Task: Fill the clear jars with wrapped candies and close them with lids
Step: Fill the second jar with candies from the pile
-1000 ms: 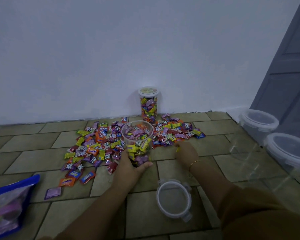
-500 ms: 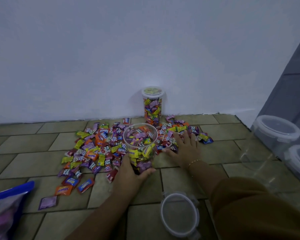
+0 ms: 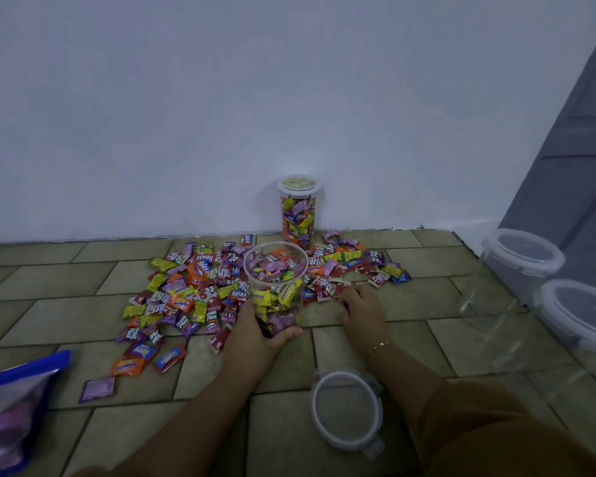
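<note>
An open clear jar [image 3: 276, 284], mostly full of wrapped candies, stands on the tiled floor. My left hand [image 3: 255, 333] grips its base from the near side. My right hand [image 3: 360, 306] is just right of the jar, fingers curled over candies at the edge of the candy pile [image 3: 200, 290]. A loose lid [image 3: 347, 409] lies on the floor near me. A filled, lidded jar [image 3: 299, 210] stands against the wall behind the pile.
Two empty lidded clear jars [image 3: 520, 266] [image 3: 578, 315] stand at the right by a grey door. A blue candy bag [image 3: 12, 404] lies at the lower left. The white wall [image 3: 221, 115] runs close behind the pile.
My right hand reached out flat onto the candies right of the jar, then drew back toward me with fingers curled. My left hand kept hold of the jar.
</note>
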Demonstrator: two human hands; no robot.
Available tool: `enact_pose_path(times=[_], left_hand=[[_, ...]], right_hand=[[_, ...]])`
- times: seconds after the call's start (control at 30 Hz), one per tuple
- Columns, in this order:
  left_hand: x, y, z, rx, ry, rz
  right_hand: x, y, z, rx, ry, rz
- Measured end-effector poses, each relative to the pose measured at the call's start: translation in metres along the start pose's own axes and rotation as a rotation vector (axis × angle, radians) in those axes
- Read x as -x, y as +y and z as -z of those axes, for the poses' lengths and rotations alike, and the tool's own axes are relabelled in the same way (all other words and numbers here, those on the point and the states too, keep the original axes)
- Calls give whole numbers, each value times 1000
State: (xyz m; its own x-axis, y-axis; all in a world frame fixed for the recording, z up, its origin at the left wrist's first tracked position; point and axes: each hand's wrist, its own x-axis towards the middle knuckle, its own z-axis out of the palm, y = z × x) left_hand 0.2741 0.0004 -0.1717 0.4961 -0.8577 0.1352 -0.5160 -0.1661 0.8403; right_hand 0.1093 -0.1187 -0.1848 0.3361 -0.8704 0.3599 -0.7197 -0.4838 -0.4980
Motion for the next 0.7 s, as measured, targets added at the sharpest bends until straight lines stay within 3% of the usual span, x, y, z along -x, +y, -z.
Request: enact_pose_path(times=[0.13,0.23,0.33,0.4,0.53,0.7], left_hand=[[4,3,1,26,-15,-34],[8,7,4,44,-38,-50],[10,9,6,48,-51,-59],[11,8,6,44,-56,-55],[11,5,5,44,-53,-40],[8,2,4,62,-63,-34]], right_hand=[[11,7,10,-28,14,-40],[11,-2,25,-186,53,-273],[-1,-23,45,-508,111,-481],[-11,-45,59,-782,109,-522],[-27,-98,86,-1232,98,-464],[-36,-135,88,-1123,161,-253]])
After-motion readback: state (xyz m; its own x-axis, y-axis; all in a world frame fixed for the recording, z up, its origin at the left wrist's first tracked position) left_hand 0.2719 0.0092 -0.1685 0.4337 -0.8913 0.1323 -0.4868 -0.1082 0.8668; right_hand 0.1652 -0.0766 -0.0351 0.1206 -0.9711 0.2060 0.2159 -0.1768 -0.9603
